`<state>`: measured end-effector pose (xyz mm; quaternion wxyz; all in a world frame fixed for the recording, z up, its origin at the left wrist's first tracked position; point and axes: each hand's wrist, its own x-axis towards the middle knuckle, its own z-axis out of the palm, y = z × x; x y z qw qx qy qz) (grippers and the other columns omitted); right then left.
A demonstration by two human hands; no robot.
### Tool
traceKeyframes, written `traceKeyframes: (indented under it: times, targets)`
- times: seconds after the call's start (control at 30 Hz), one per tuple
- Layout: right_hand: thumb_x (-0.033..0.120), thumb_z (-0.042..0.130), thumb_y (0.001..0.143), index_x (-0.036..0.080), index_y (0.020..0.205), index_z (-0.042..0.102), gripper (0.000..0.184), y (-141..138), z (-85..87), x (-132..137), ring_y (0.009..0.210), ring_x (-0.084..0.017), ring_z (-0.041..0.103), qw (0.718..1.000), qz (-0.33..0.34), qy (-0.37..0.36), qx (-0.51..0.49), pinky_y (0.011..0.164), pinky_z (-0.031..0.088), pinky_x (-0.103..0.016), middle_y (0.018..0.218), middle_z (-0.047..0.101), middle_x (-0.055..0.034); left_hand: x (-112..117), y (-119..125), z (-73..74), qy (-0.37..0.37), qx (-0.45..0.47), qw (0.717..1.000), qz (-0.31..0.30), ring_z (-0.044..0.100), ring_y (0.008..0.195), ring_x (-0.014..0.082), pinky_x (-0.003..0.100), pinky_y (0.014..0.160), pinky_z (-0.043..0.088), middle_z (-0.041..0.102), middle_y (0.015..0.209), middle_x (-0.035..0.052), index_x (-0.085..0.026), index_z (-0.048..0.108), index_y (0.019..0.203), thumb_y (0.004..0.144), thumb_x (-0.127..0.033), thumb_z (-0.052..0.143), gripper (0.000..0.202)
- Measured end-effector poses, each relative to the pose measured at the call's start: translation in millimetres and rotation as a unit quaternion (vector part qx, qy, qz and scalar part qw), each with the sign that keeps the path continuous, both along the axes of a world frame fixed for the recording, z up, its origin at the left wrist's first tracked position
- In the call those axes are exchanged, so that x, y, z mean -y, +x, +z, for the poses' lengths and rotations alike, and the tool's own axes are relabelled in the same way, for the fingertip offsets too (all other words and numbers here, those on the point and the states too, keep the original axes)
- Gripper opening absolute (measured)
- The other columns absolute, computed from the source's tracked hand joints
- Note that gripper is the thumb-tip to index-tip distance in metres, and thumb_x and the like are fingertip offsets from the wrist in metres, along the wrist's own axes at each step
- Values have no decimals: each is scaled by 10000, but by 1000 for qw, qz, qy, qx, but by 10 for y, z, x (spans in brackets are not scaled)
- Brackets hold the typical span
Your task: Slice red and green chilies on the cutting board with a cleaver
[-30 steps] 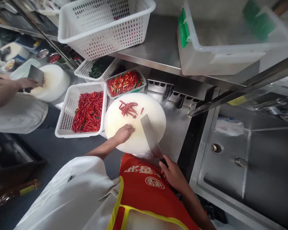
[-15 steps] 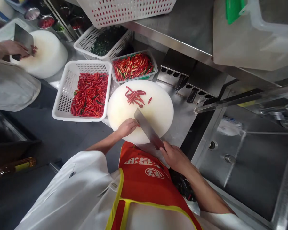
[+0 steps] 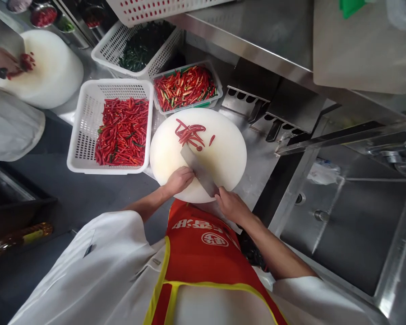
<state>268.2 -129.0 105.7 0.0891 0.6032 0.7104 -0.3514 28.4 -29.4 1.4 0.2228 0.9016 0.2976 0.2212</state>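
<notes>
My right hand [image 3: 232,204] is wrapped round the handle of a cleaver [image 3: 200,171], its broad blade slanting up and left over the round white cutting board [image 3: 226,167]. At the blade's left side, the fingers of my left hand [image 3: 180,179] are pinched together low over the board. They close on a red chili pepper, mostly hidden by fingers and blade; a speck of red showed at the fingertips just before. Beyond the cleaver's tip lies a small pile of cut red chili peppers [image 3: 190,134], with one loose piece to its right.
A white basket [image 3: 75,131] of whole red chilies stands left of the board. Behind it are a tub [image 3: 219,90] of cut chilies and a basket [image 3: 104,56] of dark greens. A co-worker's hand [image 3: 2,61] chops at far left. A steel sink [image 3: 355,225] lies right.
The cleaver and my right hand have moved up and left, bringing the blade closer against my left fingers. The view has shifted slightly. The co-worker's cleaver has moved too.
</notes>
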Motion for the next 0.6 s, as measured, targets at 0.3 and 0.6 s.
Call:
traceKeyframes:
  times: [0.3,0.6]
  targets:
    - [360,349,1008,216,888,480,229,570,82,456,764,-215,630,975,-157,-18,-157,617,339,-288,811,661,-52,-333,101,185,-28,13,998,60,619,930,188,338,832,541,667,969,93,-173,650,966,983,-276,438,236]
    - [328,342,1013,222,876,512,243,298,221,716,772,-218,630,996,-45,-32,-75,645,334,-297,809,651,-35,-1486,1296,497,-83,-283,951,88,660,910,301,411,782,526,676,966,170,-92,682,970,865,-160,547,183]
